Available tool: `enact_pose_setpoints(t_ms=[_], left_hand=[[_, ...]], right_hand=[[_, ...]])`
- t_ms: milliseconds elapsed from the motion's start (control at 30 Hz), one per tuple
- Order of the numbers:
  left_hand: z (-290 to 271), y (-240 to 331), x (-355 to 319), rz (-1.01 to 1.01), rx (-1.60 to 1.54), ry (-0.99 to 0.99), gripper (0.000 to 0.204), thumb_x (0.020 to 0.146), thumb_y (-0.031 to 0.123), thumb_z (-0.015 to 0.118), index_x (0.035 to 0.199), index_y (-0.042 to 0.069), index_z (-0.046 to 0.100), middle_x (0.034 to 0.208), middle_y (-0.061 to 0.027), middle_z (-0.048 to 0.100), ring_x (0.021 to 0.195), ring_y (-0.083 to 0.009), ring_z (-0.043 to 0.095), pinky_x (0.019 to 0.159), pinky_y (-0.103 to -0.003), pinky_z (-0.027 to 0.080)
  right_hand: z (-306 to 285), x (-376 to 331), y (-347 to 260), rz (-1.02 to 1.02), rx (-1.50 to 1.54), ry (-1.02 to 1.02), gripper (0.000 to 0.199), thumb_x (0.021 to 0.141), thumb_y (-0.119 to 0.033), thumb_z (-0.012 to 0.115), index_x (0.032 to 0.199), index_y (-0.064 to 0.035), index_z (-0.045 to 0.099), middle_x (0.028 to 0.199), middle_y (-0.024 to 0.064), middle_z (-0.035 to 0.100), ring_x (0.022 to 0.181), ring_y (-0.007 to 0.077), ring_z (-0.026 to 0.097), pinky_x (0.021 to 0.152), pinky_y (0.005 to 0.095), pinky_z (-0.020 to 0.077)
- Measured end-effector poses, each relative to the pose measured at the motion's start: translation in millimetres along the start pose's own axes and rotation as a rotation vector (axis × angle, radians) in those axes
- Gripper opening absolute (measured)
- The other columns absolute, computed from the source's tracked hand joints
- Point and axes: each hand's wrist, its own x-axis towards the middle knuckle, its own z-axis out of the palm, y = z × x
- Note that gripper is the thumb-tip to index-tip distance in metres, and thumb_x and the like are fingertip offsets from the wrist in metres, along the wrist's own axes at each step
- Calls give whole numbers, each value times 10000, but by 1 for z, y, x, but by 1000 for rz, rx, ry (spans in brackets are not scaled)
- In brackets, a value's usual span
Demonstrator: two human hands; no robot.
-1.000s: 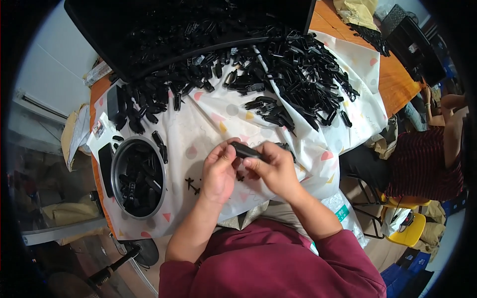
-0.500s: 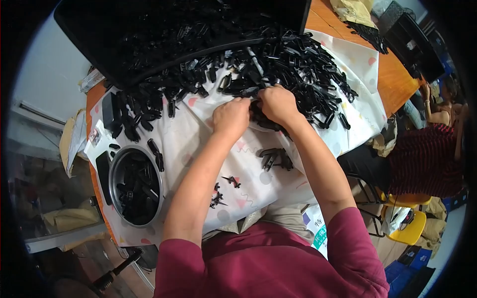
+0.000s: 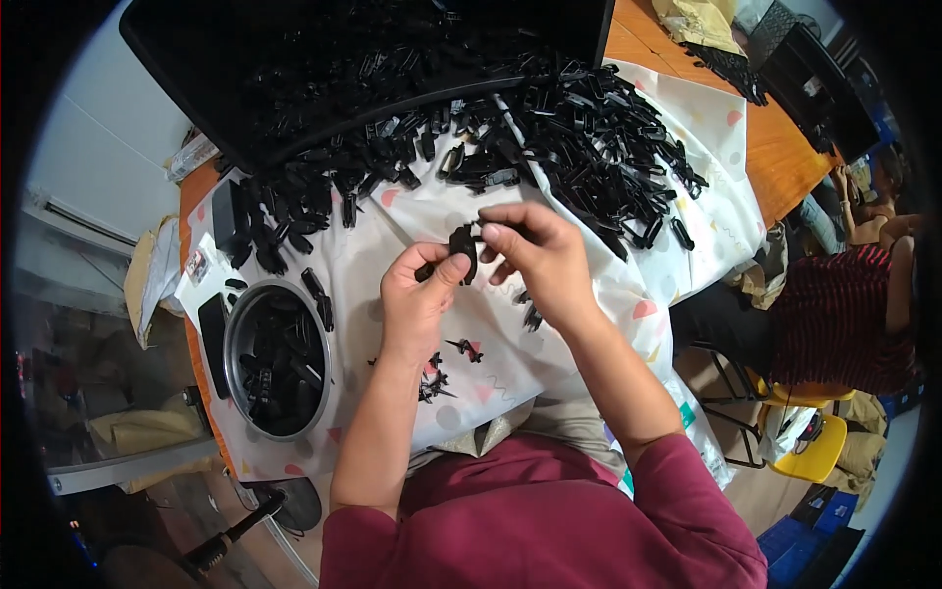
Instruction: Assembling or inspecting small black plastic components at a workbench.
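Observation:
My left hand [image 3: 417, 294] pinches a small black plastic part [image 3: 463, 253] between thumb and fingers, holding it above the cloth. Close against its upper end, my right hand [image 3: 540, 257] has its thumb and forefinger drawn together. A dark bit shows at those fingertips, too small to make out. Beyond both hands lies a broad heap of black plastic parts [image 3: 599, 147], spilling from a large black bin [image 3: 392, 110] tipped on its side. On the cloth nearer me are several small black spiky pieces [image 3: 433, 381], and a few more black parts [image 3: 531, 312] lie partly behind my right hand.
At the left stands a round metal bowl [image 3: 232, 365] with black parts in it, beside a dark phone-like slab [image 3: 212, 344]. A patterned white cloth [image 3: 530, 368] covers the wooden table [image 3: 785, 187]. To the right another person in a striped top [image 3: 834, 314] sits near a yellow stool [image 3: 822, 452].
Both hands have come back from the heap toward me. The left now holds up a black plastic part, with the right hand's fingers at its upper end.

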Motion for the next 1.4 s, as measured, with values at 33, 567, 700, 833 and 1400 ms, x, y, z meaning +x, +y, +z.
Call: enact_pose_setpoints(t_ms=[33, 567, 700, 833, 1400], left_hand=[[7, 7, -5, 8, 0, 4, 193, 753, 152, 684, 835, 25, 564, 699, 3, 536, 507, -32, 404, 439, -158, 287], [15, 18, -26, 46, 57, -67, 292, 735, 109, 694, 991, 10, 594, 742, 44, 540, 621, -10, 407, 540, -148, 326], [10, 17, -28, 87, 172, -60, 265, 726, 89, 699, 961, 13, 604, 753, 39, 551, 632, -18, 421, 570, -155, 349], [11, 23, -27, 361, 539, -81, 237, 711, 72, 697, 915, -13, 610, 790, -21, 598, 702, -75, 519, 625, -195, 413], [25, 1, -37, 68, -92, -114, 313, 763, 127, 672, 1022, 24, 530, 799, 25, 554, 626, -17, 447, 534, -142, 366]], right_hand=[[1, -8, 0, -108, -158, 35, 132, 797, -13, 568, 922, 29, 577, 824, 76, 588, 644, 115, 581, 501, 219, 481], [-15, -40, -10, -297, -120, -154, 167, 771, 52, 581, 937, 38, 581, 950, 137, 579, 733, 143, 579, 625, 235, 503], [-19, -37, -6, -445, -429, -144, 238, 749, 28, 612, 985, 21, 583, 905, 134, 600, 712, 155, 581, 612, 260, 487], [-22, -34, -10, -870, -850, -125, 357, 616, 38, 664, 963, 3, 587, 811, 132, 588, 663, 266, 554, 552, 304, 458], [-4, -62, 13, -515, -465, -25, 371, 768, 13, 613, 1111, 31, 472, 981, 154, 555, 804, 181, 595, 596, 241, 510]])
